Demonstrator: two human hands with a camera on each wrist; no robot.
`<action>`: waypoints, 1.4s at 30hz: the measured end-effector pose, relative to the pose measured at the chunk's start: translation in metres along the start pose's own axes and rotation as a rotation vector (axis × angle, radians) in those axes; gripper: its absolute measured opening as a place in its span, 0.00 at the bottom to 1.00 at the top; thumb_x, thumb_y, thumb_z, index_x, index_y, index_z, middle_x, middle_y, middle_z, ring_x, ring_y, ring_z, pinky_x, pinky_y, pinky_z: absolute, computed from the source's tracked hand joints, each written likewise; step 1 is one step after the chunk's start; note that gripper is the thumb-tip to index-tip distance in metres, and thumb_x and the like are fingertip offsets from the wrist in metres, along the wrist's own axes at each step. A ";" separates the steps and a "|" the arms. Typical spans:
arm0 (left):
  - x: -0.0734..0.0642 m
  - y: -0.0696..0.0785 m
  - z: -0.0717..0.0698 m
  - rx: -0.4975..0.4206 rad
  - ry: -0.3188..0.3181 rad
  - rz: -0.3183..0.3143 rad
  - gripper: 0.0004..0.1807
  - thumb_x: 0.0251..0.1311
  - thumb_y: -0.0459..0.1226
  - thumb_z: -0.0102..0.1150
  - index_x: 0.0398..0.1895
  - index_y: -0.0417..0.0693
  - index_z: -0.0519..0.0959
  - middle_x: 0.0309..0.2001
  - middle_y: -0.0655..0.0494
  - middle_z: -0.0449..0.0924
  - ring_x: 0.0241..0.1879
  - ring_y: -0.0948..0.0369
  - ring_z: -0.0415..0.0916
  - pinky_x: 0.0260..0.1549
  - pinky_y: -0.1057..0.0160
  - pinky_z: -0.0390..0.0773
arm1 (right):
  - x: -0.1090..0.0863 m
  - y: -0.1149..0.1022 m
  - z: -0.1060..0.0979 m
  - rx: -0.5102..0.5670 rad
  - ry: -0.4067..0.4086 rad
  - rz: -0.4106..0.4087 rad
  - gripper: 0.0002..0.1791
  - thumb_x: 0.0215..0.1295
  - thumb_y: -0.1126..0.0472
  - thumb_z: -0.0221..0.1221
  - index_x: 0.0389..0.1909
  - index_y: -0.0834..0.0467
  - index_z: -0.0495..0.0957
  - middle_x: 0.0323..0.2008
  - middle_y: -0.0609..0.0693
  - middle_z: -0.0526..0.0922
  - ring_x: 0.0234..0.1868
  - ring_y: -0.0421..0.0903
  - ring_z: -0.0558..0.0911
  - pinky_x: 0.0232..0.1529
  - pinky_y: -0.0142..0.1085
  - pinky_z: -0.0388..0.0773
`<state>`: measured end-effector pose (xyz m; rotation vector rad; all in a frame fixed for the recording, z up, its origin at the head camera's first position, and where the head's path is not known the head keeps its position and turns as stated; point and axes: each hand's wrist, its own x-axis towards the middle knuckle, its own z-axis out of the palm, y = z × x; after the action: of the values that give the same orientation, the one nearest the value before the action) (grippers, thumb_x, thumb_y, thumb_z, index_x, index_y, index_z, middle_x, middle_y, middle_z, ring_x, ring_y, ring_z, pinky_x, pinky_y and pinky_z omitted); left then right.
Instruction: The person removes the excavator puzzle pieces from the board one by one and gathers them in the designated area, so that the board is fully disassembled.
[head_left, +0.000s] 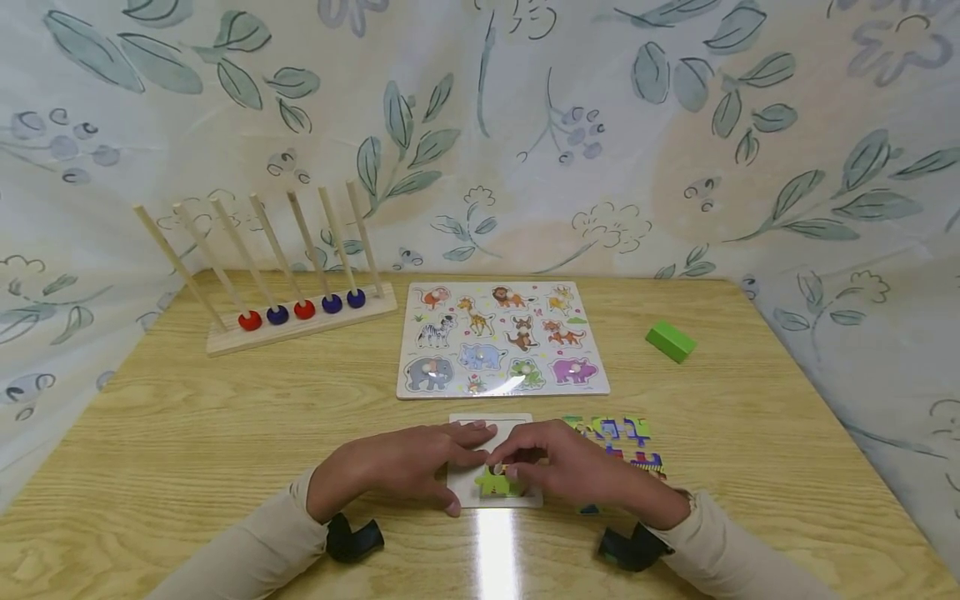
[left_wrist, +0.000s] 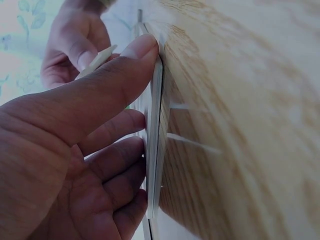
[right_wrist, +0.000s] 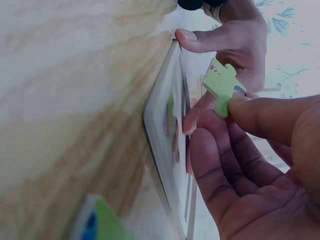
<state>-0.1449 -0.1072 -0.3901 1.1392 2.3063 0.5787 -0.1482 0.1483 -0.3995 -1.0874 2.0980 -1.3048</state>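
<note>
A shallow white puzzle tray [head_left: 467,493] lies flat in front of me, with a brightly coloured piece inside it in the right wrist view. My left hand [head_left: 401,462] rests on its left side, fingers stretched over the board and thumb at the near edge. Between thumb and fingers, my right hand [head_left: 566,458] pinches a green jigsaw piece [right_wrist: 222,87] with a small red-and-white striped mark, held tilted above the tray. Several loose jigsaw pieces [head_left: 637,429] lie right of the tray, partly hidden under my right hand and wrist.
Behind the tray lies an animal peg puzzle board [head_left: 502,337]. A wooden peg rack [head_left: 300,321] with red and blue beads stands back left. A green block [head_left: 671,342] sits at right. A patterned cloth [head_left: 480,133] hangs behind the table.
</note>
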 end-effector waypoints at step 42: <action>-0.001 0.002 0.000 0.014 0.002 -0.013 0.36 0.56 0.44 0.69 0.68 0.44 0.70 0.75 0.57 0.51 0.74 0.60 0.45 0.68 0.59 0.54 | -0.035 -0.003 -0.037 -0.079 0.053 0.106 0.10 0.67 0.68 0.59 0.46 0.57 0.84 0.42 0.46 0.83 0.40 0.42 0.80 0.42 0.35 0.81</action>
<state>-0.1431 -0.1066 -0.3884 1.1297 2.3214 0.5601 -0.1524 0.1955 -0.3807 -0.9694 2.2305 -1.2224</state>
